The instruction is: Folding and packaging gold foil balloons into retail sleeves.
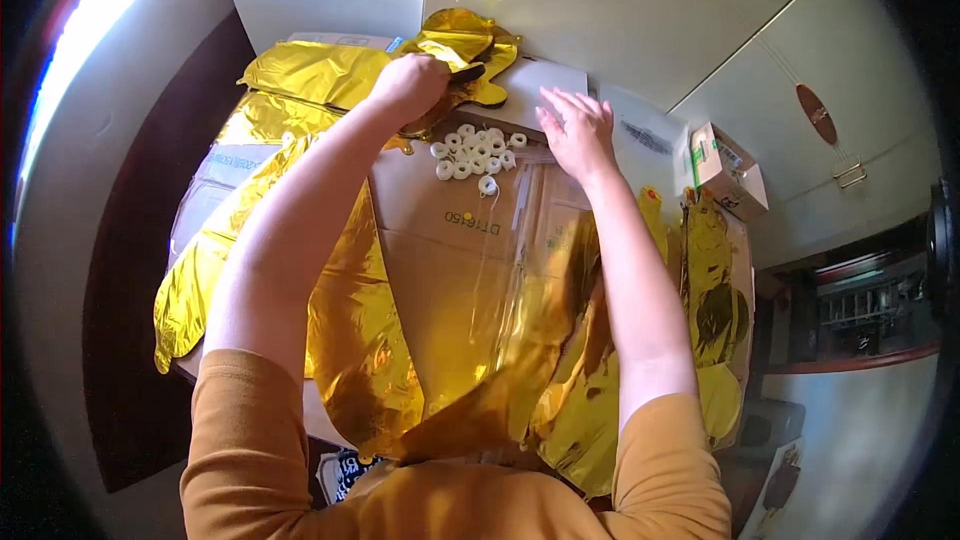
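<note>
My left hand (412,86) is closed at the far side of the cardboard-covered surface, gripping a crumpled gold foil balloon (452,36). A dark strip shows beside those fingers; whether it is a separate thing or a reflection in the foil, I cannot tell. My right hand (580,132) hovers with its fingers apart and nothing in it, to the right of a pile of small white ribbon rolls (472,153). The pile lies between both hands on the brown cardboard (440,210). One roll, nearest me, trails a thin loose end.
More flat gold foil balloons (365,330) drape over the left side and the near edge. Others (715,290) lie on the right. A small open carton (725,170) stands at the back right. White cabinet doors (600,20) border the far side.
</note>
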Demonstrator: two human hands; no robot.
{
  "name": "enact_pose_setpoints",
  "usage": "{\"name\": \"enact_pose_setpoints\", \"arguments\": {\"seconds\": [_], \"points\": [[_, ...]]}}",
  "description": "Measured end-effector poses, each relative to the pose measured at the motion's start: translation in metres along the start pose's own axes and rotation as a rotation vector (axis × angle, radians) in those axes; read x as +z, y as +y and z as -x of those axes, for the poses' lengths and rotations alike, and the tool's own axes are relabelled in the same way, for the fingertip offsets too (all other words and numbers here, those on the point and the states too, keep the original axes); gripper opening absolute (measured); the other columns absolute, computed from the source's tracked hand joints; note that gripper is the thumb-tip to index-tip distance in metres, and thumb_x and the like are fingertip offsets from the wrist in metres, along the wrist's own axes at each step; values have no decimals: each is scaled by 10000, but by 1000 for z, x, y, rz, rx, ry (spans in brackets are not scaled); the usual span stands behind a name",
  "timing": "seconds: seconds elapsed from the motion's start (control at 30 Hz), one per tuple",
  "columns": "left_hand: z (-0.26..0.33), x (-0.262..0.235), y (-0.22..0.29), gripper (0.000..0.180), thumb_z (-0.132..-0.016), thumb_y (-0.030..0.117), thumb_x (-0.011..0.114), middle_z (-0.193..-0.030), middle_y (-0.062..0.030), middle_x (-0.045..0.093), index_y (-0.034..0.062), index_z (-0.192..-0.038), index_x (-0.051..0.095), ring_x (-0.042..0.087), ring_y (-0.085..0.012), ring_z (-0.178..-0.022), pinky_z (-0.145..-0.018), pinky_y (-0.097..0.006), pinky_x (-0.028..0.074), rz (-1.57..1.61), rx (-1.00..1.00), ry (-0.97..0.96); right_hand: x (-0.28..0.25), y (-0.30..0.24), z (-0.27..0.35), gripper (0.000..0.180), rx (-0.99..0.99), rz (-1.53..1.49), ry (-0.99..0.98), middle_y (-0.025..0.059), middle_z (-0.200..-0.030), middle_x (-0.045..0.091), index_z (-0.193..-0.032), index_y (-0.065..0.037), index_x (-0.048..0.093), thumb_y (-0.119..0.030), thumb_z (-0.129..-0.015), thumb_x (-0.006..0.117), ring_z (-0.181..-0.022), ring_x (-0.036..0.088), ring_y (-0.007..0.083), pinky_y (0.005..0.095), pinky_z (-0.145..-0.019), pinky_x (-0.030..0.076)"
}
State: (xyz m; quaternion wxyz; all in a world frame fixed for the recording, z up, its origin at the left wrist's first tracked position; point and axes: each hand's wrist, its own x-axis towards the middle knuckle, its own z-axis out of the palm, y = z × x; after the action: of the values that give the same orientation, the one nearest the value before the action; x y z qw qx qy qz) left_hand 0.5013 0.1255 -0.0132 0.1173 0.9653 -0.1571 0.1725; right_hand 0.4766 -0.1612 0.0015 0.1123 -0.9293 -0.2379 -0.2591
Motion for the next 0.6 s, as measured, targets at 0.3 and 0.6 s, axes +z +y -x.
{"name": "enact_pose_setpoints", "arguments": {"seconds": [0.3,0.6], "points": [[-2,-16,4,311,-880,330,736,-614,-38,554,23,-833,717,486,-129,-588,-556,-340,424,676,-448,-3,23,-47,-49,288,-91,-478,10,169,-1181,674,-1154,-41,694,-179,-904,661,-1062,659,326,378,-935,525],[-1,-10,13,218,-874,184,633,-1009,-191,676,37,-1028,584,656,-371,-970,-847,-438,527,450,-163,272,56,-51,-43,291,-60,-259,-20,148,-1096,655,-1135,-102,708,-191,-859,680,-1022,608,360,435,-924,501]]}}
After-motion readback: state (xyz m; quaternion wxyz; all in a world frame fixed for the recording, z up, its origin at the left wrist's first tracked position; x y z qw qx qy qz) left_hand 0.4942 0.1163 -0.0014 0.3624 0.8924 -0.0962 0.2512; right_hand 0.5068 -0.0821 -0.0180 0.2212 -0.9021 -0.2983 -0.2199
